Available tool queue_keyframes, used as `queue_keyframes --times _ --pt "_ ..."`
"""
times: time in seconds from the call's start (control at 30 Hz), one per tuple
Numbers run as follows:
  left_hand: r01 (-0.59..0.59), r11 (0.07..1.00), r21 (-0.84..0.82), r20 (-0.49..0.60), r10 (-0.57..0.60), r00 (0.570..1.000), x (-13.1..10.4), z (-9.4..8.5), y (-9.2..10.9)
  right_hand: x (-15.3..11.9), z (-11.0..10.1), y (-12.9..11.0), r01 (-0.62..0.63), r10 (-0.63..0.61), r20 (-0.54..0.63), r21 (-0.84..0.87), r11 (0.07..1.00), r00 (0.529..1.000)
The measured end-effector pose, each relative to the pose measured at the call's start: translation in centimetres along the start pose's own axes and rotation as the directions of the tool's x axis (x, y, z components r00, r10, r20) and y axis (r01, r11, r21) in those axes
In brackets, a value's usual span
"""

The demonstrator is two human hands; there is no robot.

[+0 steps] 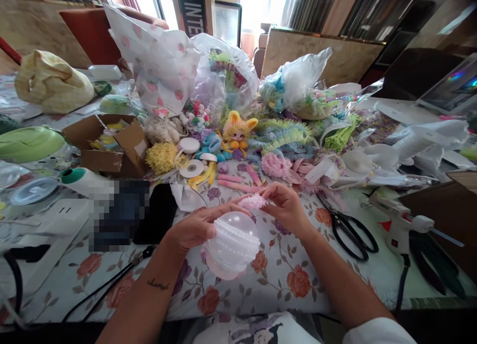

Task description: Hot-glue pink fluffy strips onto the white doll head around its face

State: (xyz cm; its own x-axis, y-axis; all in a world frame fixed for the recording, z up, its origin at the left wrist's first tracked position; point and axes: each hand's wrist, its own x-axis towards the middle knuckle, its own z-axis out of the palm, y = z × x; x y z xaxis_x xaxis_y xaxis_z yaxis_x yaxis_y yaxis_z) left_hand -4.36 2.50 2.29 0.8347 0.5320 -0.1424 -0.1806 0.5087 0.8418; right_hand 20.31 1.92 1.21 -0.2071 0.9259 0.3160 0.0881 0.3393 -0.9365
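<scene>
In the middle of the head view, my left hand [197, 226] is closed around the side of a clear round ball [238, 222] wrapped with bands of white lace trim [234, 242]. At the far side of the ball, a fluffy pale pink trim [254, 201] stretches between the fingertips of both hands. My right hand [285, 205] pinches the right end of this trim, its fingers closed. The left fingers reach beneath the trim's other end. Pink fuzzy sticks [238, 186] lie on the flowered tablecloth [283, 279] just beyond my hands.
Black scissors [348, 230] and a white glue gun [395, 220] lie at the right. A dark phone [155, 214] and a cardboard box [112, 153] are at the left. Behind, a doll with yellow ears [237, 130] sits among yarn, ribbons and plastic bags [160, 71].
</scene>
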Motion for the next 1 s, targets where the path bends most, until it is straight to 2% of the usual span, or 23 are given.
queue_keyframes --times 0.13,0.23,0.4,0.5,0.63,0.73,0.8,0.9,1.0 --pt "-0.009 0.996 -0.084 -0.068 0.003 0.998 0.0 0.1 -0.1 0.2 0.0 0.4 -0.033 0.038 -0.041 0.116 0.993 0.998" --pt "-0.067 0.983 -0.171 -0.169 0.038 0.985 0.1 0.4 0.1 0.2 -0.2 0.5 -0.045 0.046 -0.045 0.022 0.999 0.998" --pt "-0.041 0.977 -0.21 -0.184 0.002 0.983 0.4 0.9 0.1 -0.1 -0.5 0.8 -0.085 0.087 0.037 -0.053 0.995 0.996" --pt "-0.062 0.972 -0.228 -0.272 -0.003 0.962 0.8 0.8 -0.2 0.0 -0.7 1.4 -0.111 0.095 -0.107 -0.15 0.982 0.99" --pt "-0.101 0.962 -0.255 -0.386 -0.006 0.923 1.6 0.0 -0.7 1.0 -1.5 1.3 -0.112 0.002 -0.362 -0.283 0.952 0.932" --pt "-0.071 0.96 -0.269 -0.452 -0.061 0.89 2.1 -0.3 -0.9 2.4 -1.8 -0.2 -0.054 -0.091 -0.437 -0.309 0.95 0.895" --pt "-0.055 0.966 -0.251 -0.42 -0.058 0.905 2.2 -0.1 -0.9 3.4 -1.5 -2.1 0.011 -0.149 -0.437 -0.302 0.953 0.887" --pt "-0.075 0.971 -0.228 -0.318 -0.002 0.948 2.3 0.5 -0.8 4.6 0.1 -5.4 0.113 -0.199 -0.356 -0.248 0.962 0.913" --pt "-0.088 0.968 -0.235 -0.329 0.006 0.944 2.4 0.8 -0.9 4.9 2.3 -8.2 0.165 -0.2 -0.211 -0.174 0.971 0.957"
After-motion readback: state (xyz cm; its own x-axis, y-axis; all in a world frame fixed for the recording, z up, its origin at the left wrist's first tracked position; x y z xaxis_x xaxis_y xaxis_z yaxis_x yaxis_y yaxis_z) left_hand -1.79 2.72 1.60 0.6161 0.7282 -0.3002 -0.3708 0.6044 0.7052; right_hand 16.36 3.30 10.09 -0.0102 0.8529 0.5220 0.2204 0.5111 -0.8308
